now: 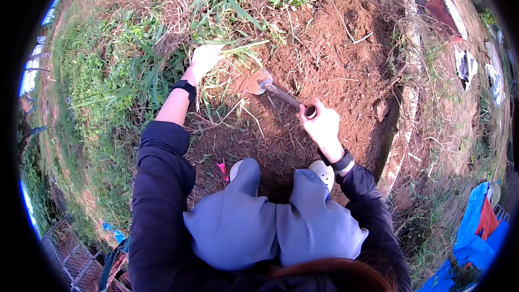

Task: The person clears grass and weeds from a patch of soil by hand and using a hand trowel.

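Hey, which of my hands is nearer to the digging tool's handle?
Right. Your right hand grips the handle at the end nearest you; your left hand is off it, up and left beyond the blade, among the grass.

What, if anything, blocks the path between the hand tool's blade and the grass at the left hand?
No solid obstacle is visible. From the blade of the hand tool, gripped by the right hand, to the green grass at the left hand, only dry stems show.
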A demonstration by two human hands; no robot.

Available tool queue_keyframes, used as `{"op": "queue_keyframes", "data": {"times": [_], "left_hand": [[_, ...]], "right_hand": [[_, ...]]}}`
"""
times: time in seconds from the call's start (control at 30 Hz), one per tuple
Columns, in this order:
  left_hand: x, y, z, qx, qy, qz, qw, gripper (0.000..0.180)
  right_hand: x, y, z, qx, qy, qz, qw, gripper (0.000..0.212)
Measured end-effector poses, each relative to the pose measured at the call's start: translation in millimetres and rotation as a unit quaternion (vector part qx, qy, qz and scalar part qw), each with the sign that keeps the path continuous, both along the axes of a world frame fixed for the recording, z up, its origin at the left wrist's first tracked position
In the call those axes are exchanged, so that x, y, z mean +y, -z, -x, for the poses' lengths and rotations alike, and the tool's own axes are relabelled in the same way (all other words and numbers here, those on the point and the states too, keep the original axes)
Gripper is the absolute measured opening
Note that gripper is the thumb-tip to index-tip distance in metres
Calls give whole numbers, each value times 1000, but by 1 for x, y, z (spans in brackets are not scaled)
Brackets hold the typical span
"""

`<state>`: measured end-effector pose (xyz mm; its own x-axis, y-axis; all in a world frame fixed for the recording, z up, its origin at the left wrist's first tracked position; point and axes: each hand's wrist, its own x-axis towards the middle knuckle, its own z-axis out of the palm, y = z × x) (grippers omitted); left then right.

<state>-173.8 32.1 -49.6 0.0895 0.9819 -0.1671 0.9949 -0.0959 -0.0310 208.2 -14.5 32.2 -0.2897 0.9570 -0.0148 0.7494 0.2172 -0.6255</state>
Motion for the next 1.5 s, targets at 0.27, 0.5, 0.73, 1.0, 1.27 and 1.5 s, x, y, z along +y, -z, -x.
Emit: {"op": "queue_keyframes", "data": {"times": [0.27, 0.5, 0.73, 1.0, 1.27, 1.5], "left_hand": [[3, -7, -6, -9, 6, -27, 1000, 40], [-3, -19, -25, 6, -59, 13, 998, 43], [-4, -21, -28, -19, -22, -11, 1000, 41], [-10, -18, -31, -32, -65, 3, 997, 48], [-11, -14, -27, -34, -63, 0, 997, 48], [-6, -9, -30, -42, -78, 12, 996, 45]], "right_hand": [[-20, 12, 1, 55, 49, 133, 988, 21], [17, 9, -19, 48, -48, 154, 986, 25], [32, 6, -25, 58, -83, 130, 986, 23], [-22, -14, -27, -38, -115, 5, 993, 21], [-27, -27, -71, 37, -36, 45, 998, 19], [-8, 2, -22, 35, -26, 25, 999, 15]]}}
